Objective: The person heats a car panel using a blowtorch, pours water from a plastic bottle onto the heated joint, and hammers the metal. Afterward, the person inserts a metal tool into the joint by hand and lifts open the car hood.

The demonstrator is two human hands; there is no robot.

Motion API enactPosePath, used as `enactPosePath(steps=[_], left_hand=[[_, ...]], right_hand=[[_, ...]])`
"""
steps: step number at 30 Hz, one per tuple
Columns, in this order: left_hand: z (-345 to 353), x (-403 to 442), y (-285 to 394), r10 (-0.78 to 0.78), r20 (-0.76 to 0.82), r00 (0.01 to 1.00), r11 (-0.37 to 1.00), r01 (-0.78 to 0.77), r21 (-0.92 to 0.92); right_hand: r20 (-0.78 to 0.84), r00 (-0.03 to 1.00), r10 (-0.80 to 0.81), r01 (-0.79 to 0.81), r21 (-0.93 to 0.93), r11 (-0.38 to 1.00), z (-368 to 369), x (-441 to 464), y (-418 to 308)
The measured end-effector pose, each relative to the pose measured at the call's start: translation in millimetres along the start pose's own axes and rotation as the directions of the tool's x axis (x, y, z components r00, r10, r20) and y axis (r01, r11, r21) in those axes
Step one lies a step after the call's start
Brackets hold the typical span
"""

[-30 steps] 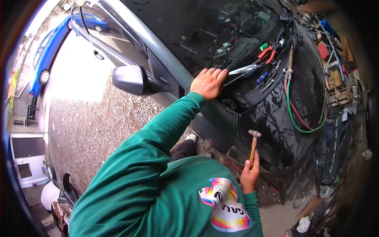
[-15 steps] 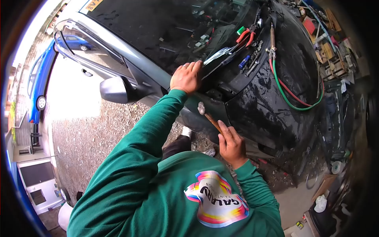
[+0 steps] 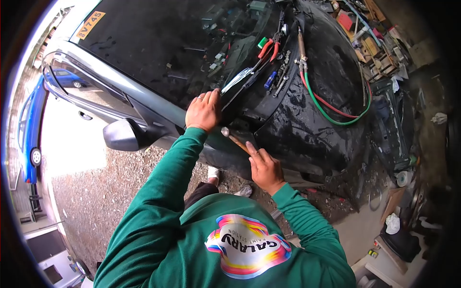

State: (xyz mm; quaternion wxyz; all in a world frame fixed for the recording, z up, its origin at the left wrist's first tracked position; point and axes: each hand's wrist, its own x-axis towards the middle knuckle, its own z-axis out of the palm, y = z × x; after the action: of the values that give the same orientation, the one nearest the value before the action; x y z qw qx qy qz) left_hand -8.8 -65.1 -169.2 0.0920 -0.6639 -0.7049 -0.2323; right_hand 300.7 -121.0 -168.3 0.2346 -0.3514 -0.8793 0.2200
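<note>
My right hand (image 3: 267, 169) is closed around the wooden handle of a hammer (image 3: 239, 144). Its small, worn metal head points up and left, just below my left hand (image 3: 203, 111). That left hand lies at the lower corner of the windshield (image 3: 158, 53), above the front fender of a dark car. Its fingers are close together and bent over the edge; whatever is under them is hidden. A bundle of thin pale rods (image 3: 237, 79) lies on the glass just beyond the fingertips; I cannot tell whether they touch.
Red-handled pliers (image 3: 269, 49), a blue-handled tool (image 3: 270, 80) and a torch (image 3: 301, 45) with red and green hoses (image 3: 331, 116) lie along the hood's rear. The side mirror (image 3: 122, 135) juts out at left. Wood scraps and clutter (image 3: 372, 45) fill the right side; a blue car (image 3: 30, 127) stands far left.
The view has swung, so the car sits further left in the picture. My right hand has raised the hammer, and its head is nearer my left hand, which keeps its place on the car.
</note>
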Motion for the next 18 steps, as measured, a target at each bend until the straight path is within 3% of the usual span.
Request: enactPosePath(steps=[2,6,9,12,15,16,18], left_hand=[[0,0,0,0.006,-0.005,1.000,1.000,-0.006,0.004],[1,1,0,0.012,-0.020,1.000,1.000,-0.012,0.005],[-2,0,2,0.012,0.012,1.000,1.000,-0.012,-0.025],[-4,2,3,0.019,0.013,1.000,0.999,-0.018,-0.037],[-5,3,4,0.011,0.022,1.000,0.999,-0.010,-0.040],[-5,3,4,-0.001,0.041,0.999,0.999,0.003,-0.038],[-5,3,5,-0.002,0.032,0.999,1.000,0.003,-0.029]], right_hand=[[-0.022,0.999,-0.038,0.038,0.021,0.999,-1,0,0],[0.047,0.992,0.113,-0.114,0.023,0.993,-6,8,21],[-0.221,0.966,0.133,-0.084,0.220,0.972,-17,25,42],[-0.231,0.920,0.316,-0.285,0.158,0.945,-51,59,57],[-0.338,0.874,0.348,-0.341,0.081,0.937,-62,101,91],[-0.274,0.853,0.444,-0.436,0.091,0.895,-70,120,91],[-0.289,0.852,0.437,-0.445,0.039,0.895,-66,158,124]])
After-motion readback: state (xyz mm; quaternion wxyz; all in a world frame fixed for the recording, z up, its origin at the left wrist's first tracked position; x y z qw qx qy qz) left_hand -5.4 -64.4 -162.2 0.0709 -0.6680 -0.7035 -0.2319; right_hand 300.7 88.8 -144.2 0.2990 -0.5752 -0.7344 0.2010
